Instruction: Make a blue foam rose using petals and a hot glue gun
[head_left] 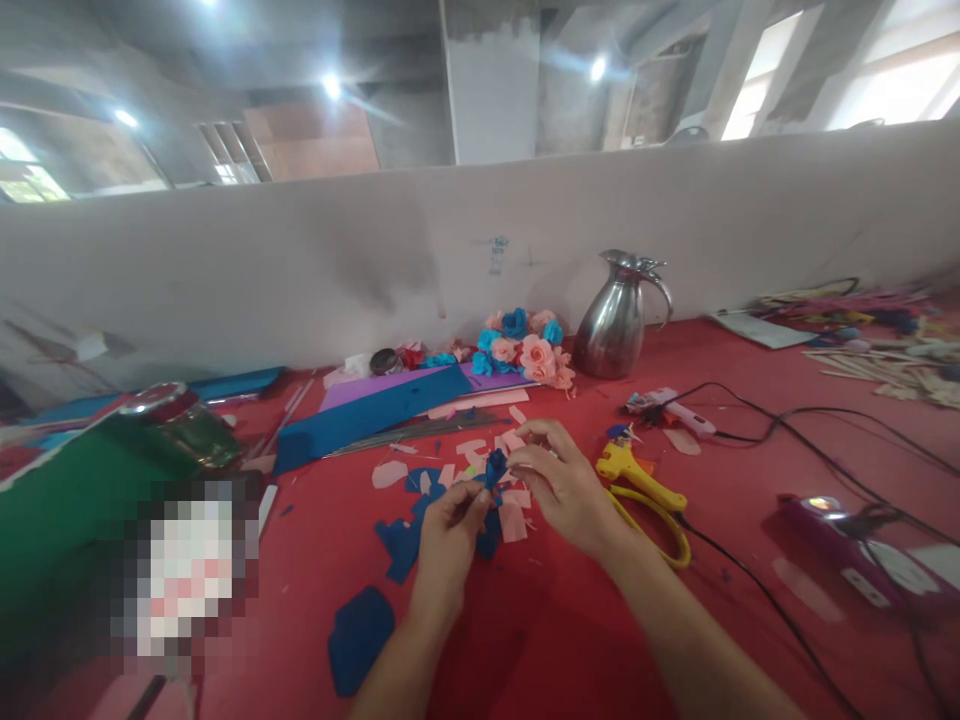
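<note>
Near the centre of the frame, we hold a blue bud (496, 466) over the red table (559, 640), its base pinched between the thumb and forefinger of our left hand (448, 530). Our right hand (568, 492) comes in from the right with its fingers curved beside the bud; we cannot tell whether they touch it. Below and around our hands we see blue pieces (400, 545) and pink pieces (514, 522) scattered. Just right of our right hand lies a yellow glue gun (637, 478), with a yellow loop (679, 548) near it. Above centre, we see pink and blue flowers (537, 355) beside a metal jug (611, 325), and left of them a long blue strip (375, 412) lying aslant. A jar (202, 435) stands at the left of the frame.
</note>
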